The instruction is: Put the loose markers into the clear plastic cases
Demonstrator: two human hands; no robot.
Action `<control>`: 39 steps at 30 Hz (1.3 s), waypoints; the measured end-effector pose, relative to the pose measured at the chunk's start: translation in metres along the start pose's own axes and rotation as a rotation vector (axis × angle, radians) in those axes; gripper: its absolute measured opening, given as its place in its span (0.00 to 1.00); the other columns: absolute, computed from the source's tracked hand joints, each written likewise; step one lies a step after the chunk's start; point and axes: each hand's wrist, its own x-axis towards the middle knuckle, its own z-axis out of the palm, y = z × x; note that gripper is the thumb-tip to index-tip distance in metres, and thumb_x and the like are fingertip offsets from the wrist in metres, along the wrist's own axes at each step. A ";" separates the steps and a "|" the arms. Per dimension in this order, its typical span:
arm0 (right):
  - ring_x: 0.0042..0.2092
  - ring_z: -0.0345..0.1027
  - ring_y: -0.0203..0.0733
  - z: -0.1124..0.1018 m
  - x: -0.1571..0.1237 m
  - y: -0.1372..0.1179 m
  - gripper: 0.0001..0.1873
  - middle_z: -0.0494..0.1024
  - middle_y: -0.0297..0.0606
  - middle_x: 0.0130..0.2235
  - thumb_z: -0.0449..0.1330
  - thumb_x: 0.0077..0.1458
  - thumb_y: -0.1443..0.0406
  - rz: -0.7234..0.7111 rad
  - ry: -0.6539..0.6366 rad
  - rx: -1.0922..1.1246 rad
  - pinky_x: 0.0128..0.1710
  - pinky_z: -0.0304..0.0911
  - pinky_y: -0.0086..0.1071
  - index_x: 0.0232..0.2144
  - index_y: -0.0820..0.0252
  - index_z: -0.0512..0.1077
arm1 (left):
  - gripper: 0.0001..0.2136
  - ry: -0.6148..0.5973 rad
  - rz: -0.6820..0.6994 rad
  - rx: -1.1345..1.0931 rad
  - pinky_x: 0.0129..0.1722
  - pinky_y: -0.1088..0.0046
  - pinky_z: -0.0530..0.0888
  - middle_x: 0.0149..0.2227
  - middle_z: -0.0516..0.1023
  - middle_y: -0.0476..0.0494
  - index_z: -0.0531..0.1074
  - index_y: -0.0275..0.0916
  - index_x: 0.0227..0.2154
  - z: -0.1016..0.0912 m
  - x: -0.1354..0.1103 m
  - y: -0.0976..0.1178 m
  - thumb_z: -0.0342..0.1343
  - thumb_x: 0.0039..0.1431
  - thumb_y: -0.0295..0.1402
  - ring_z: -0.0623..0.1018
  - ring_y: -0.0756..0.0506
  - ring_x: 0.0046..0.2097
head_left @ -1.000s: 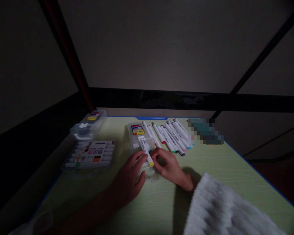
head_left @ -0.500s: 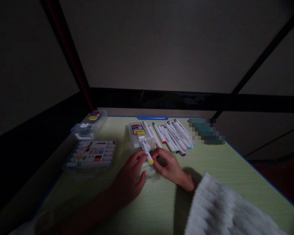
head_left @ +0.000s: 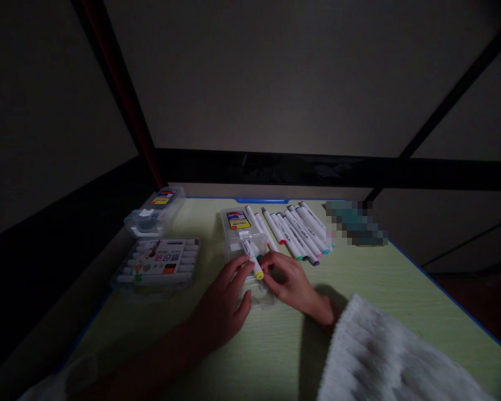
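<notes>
A clear plastic marker case [head_left: 239, 234] lies open in the middle of a pale green table [head_left: 275, 345]. My left hand [head_left: 221, 303] rests on the case's near end, fingers curled against a white marker with a yellow cap [head_left: 255, 263]. My right hand [head_left: 294, 287] pinches the same marker from the right side, over the case. The fingertips of both hands meet at the marker's yellow end. A white knitted sleeve [head_left: 384, 356] covers my right forearm.
A row of several white markers with coloured caps [head_left: 294, 231] lies right of the case. A shut case full of markers [head_left: 158, 264] and an empty clear case [head_left: 154, 214] sit at the left. A blurred teal object [head_left: 354, 223] is at the far right. Dark rails surround the table.
Hands and marker stay almost in place over the case; only the view shifts slightly.
</notes>
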 end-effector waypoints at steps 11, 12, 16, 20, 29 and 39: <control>0.29 0.64 0.35 -0.002 -0.001 0.003 0.02 0.69 0.34 0.27 0.54 0.52 0.68 -0.007 -0.030 0.007 0.29 0.61 0.28 0.29 0.58 0.63 | 0.22 0.004 -0.009 -0.013 0.55 0.63 0.65 0.53 0.63 0.36 0.57 0.36 0.53 0.000 0.001 0.002 0.45 0.53 0.22 0.65 0.43 0.55; 0.29 0.64 0.36 -0.002 -0.001 0.003 0.02 0.69 0.34 0.27 0.55 0.52 0.67 -0.006 -0.034 0.005 0.29 0.61 0.28 0.28 0.58 0.63 | 0.22 0.003 -0.011 -0.015 0.55 0.62 0.65 0.53 0.63 0.36 0.57 0.36 0.53 -0.001 0.001 0.002 0.45 0.53 0.22 0.65 0.42 0.55; 0.29 0.64 0.37 -0.003 -0.002 0.003 0.08 0.70 0.35 0.28 0.59 0.51 0.62 -0.016 -0.040 -0.005 0.29 0.61 0.29 0.29 0.59 0.64 | 0.22 0.004 -0.007 -0.013 0.55 0.63 0.65 0.53 0.63 0.36 0.58 0.35 0.53 -0.002 0.001 0.002 0.45 0.53 0.22 0.65 0.42 0.55; 0.30 0.64 0.37 -0.004 -0.002 0.002 0.09 0.70 0.35 0.28 0.58 0.51 0.60 -0.020 -0.066 -0.013 0.30 0.61 0.30 0.29 0.59 0.63 | 0.21 0.005 -0.001 -0.011 0.55 0.63 0.66 0.53 0.63 0.36 0.59 0.36 0.52 -0.001 0.001 0.002 0.45 0.53 0.22 0.65 0.42 0.55; 0.31 0.64 0.38 -0.006 -0.001 0.000 0.03 0.69 0.37 0.29 0.54 0.53 0.65 -0.028 -0.088 0.015 0.31 0.61 0.31 0.30 0.59 0.62 | 0.21 -0.001 -0.001 -0.001 0.55 0.63 0.66 0.53 0.63 0.35 0.58 0.35 0.52 -0.001 0.001 0.002 0.46 0.53 0.23 0.65 0.42 0.55; 0.32 0.63 0.38 -0.007 -0.001 0.000 0.01 0.69 0.37 0.29 0.52 0.51 0.67 -0.053 -0.090 0.041 0.32 0.62 0.32 0.30 0.58 0.61 | 0.21 0.002 -0.008 -0.005 0.55 0.62 0.66 0.53 0.63 0.36 0.59 0.36 0.52 -0.001 0.000 0.001 0.46 0.53 0.23 0.65 0.42 0.55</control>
